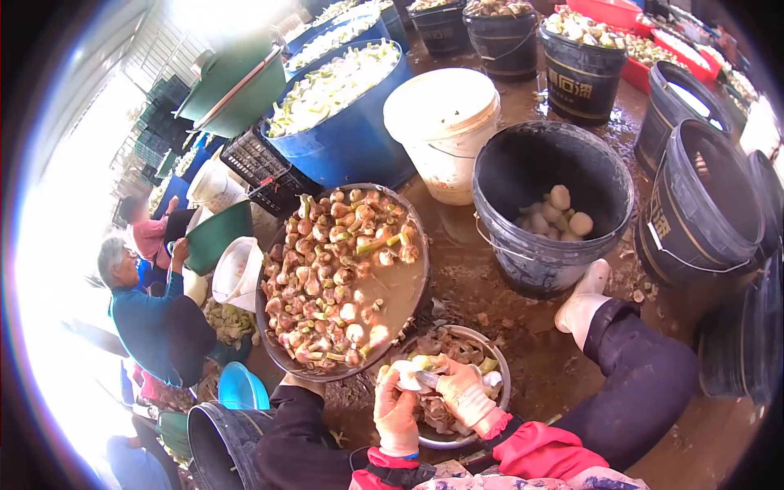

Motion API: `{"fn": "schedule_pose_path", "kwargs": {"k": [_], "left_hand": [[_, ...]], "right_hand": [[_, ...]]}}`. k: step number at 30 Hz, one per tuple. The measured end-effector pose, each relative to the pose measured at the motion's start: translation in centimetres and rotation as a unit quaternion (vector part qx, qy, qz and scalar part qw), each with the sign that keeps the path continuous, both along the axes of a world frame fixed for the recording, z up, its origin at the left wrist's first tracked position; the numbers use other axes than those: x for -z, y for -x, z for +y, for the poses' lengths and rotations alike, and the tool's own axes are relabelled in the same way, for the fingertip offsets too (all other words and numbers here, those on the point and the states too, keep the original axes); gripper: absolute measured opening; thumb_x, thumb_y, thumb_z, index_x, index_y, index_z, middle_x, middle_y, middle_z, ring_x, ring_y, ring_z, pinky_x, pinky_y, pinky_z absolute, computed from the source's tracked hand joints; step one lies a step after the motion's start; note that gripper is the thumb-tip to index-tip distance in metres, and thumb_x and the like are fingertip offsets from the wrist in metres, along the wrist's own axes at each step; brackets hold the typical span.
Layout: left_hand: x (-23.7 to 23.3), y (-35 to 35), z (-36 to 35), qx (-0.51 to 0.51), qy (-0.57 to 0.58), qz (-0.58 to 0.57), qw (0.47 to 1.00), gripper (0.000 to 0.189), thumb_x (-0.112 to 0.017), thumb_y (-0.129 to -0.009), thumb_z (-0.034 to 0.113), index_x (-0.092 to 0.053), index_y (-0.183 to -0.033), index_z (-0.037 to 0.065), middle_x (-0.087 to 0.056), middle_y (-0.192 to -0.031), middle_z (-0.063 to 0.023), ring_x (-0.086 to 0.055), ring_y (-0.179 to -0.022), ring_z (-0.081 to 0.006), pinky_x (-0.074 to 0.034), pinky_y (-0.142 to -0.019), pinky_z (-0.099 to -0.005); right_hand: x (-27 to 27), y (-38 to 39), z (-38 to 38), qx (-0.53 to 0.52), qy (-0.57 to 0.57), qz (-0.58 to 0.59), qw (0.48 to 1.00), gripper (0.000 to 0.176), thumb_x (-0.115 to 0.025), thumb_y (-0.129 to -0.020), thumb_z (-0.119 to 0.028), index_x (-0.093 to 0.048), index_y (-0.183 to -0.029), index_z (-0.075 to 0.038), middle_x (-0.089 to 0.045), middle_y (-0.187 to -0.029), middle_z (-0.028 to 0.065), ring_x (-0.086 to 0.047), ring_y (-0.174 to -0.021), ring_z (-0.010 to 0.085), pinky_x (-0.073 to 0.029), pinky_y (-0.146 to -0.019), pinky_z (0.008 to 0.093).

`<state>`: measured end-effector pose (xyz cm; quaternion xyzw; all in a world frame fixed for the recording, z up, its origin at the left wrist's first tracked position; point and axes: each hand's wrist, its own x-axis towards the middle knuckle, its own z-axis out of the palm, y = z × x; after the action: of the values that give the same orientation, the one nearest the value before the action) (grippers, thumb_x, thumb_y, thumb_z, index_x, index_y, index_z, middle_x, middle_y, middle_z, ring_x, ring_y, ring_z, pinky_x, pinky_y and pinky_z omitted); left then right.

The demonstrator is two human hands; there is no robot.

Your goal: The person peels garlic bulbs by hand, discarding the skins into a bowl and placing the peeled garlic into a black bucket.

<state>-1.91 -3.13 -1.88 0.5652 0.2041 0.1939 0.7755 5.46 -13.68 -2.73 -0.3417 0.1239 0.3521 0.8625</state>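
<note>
My left hand (pixel 396 412), in an orange glove, is closed around a pale, partly peeled garlic bulb (pixel 406 376). My right hand (pixel 463 396), gloved alike, grips a small knife (pixel 427 379) whose grey blade meets the bulb; its handle is hidden in my fingers. Both hands are over a metal basin (pixel 504 380) holding peelings and trimmed skins (pixel 445 416). Just beyond, a wide round tub (pixel 426 273) holds many brown-skinned bulbs (pixel 318 269) with stems in muddy water. A black bucket (pixel 531 261) ahead contains several peeled white bulbs (pixel 555 216).
A white bucket (pixel 441 135) and a blue tub (pixel 343 155) of pale green stalk pieces stand farther ahead. Black buckets (pixel 702 212) line the right side. At left a person (pixel 151 318) in a teal top sits beside a green basin (pixel 220 237). The floor (pixel 465 278) is wet and muddy.
</note>
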Motion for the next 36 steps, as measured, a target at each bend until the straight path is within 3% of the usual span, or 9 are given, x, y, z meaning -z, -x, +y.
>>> {"fn": "schedule_pose_path", "kwargs": {"k": [4, 13, 15, 19, 24, 26, 28, 32, 36], "left_hand": [[0.0, 0.3, 0.6, 0.001, -0.237, 0.023, 0.971, 0.048, -0.060, -0.076, -0.012, -0.053, -0.121, 0.003, -0.043, -0.130, -0.0109, -0.050, -0.112, -0.0208, -0.044, -0.095, -0.0322], [-3.0, -1.1, 3.0, 0.084, -0.481, -0.021, 0.873, 0.057, -0.081, -0.070, 0.018, -0.056, -0.119, 0.004, -0.057, -0.108, -0.0089, -0.057, -0.093, -0.0189, -0.050, -0.079, -0.0305], [-2.3, -1.4, 2.6, 0.054, -0.077, 0.000, 0.996, 0.048, -0.070, -0.083, 0.034, -0.057, -0.116, 0.002, -0.060, -0.103, -0.0086, -0.060, -0.088, -0.0203, -0.051, -0.078, -0.0317], [-3.1, -3.1, 4.1, 0.094, 0.204, 0.200, 0.954, 0.056, -0.048, -0.093, 0.050, -0.054, -0.117, -0.001, -0.061, -0.103, -0.0101, -0.062, -0.087, -0.0203, -0.053, -0.076, -0.0337], [0.0, -1.2, 1.0, 0.050, -0.119, -0.019, 0.991, 0.063, -0.056, -0.092, 0.039, -0.033, -0.135, 0.001, -0.053, -0.111, -0.0072, -0.054, -0.102, -0.0163, -0.048, -0.086, -0.0314], [-2.2, -1.5, -0.2, 0.007, -0.243, 0.151, 0.958, 0.055, -0.057, -0.092, 0.035, -0.040, -0.131, 0.000, -0.054, -0.109, -0.0062, -0.053, -0.100, -0.0141, -0.045, -0.087, -0.0280], [-1.9, -2.8, 1.9, -0.053, 0.046, 0.170, 0.983, 0.031, -0.059, -0.089, 0.027, -0.057, -0.107, 0.002, -0.057, -0.089, -0.0041, -0.056, -0.079, -0.0133, -0.047, -0.070, -0.0256], [-3.2, -1.8, 2.2, 0.013, 0.105, 0.157, 0.982, 0.026, -0.057, -0.090, 0.024, -0.057, -0.106, 0.003, -0.058, -0.087, -0.0061, -0.059, -0.071, -0.0164, -0.050, -0.064, -0.0280], [-4.1, 1.4, 1.7, 0.165, 0.147, 0.164, 0.961, 0.039, -0.058, -0.090, 0.033, -0.051, -0.113, 0.003, -0.060, -0.094, -0.0136, -0.062, -0.078, -0.0248, -0.053, -0.060, -0.0353]], "right_hand": [[0.4, -0.3, 0.3, -0.056, 0.104, -0.156, 0.981, 0.033, -0.071, -0.080, -0.013, -0.060, -0.109, -0.003, -0.066, -0.097, 0.0050, -0.061, -0.082, 0.0114, -0.052, -0.071, 0.0261], [-0.4, -0.3, -1.0, -0.016, 0.012, 0.030, 0.999, 0.023, -0.068, -0.079, -0.003, -0.064, -0.101, 0.001, -0.066, -0.088, 0.0043, -0.065, -0.074, 0.0136, -0.054, -0.062, 0.0239], [-0.2, 0.7, -0.4, -0.034, 0.029, 0.002, 0.999, 0.021, -0.065, -0.080, -0.003, -0.064, -0.101, 0.001, -0.066, -0.087, 0.0054, -0.064, -0.073, 0.0145, -0.053, -0.059, 0.0245], [0.0, 1.5, -0.3, -0.076, 0.083, -0.059, 0.992, 0.018, -0.061, -0.083, -0.003, -0.065, -0.100, 0.000, -0.066, -0.084, 0.0073, -0.063, -0.070, 0.0151, -0.051, -0.055, 0.0251], [-0.5, 0.1, -0.6, -0.024, 0.118, -0.064, 0.991, 0.020, -0.057, -0.086, -0.005, -0.064, -0.102, 0.003, -0.068, -0.091, 0.0107, -0.065, -0.077, 0.0174, -0.052, -0.067, 0.0275], [1.5, 1.8, 0.9, -0.179, 0.383, -0.284, 0.860, 0.020, -0.058, -0.086, -0.012, -0.066, -0.101, -0.002, -0.068, -0.086, 0.0149, -0.064, -0.077, 0.0170, -0.050, -0.068, 0.0295], [0.6, 1.8, 0.6, -0.139, 0.321, -0.321, 0.880, 0.018, -0.059, -0.086, -0.017, -0.068, -0.097, -0.007, -0.066, -0.080, 0.0189, -0.064, -0.072, 0.0182, -0.049, -0.066, 0.0307], [1.0, -0.1, -0.8, -0.072, 0.220, -0.072, 0.970, 0.014, -0.073, -0.074, -0.006, -0.068, -0.087, -0.001, -0.065, -0.079, -0.0009, -0.059, -0.069, 0.0080, -0.048, -0.063, 0.0253], [5.1, -1.7, -1.1, -0.038, 0.380, -0.081, 0.921, 0.012, -0.059, -0.085, -0.009, -0.067, -0.088, -0.001, -0.066, -0.078, 0.0046, -0.058, -0.069, 0.0116, -0.048, -0.062, 0.0299]]}}
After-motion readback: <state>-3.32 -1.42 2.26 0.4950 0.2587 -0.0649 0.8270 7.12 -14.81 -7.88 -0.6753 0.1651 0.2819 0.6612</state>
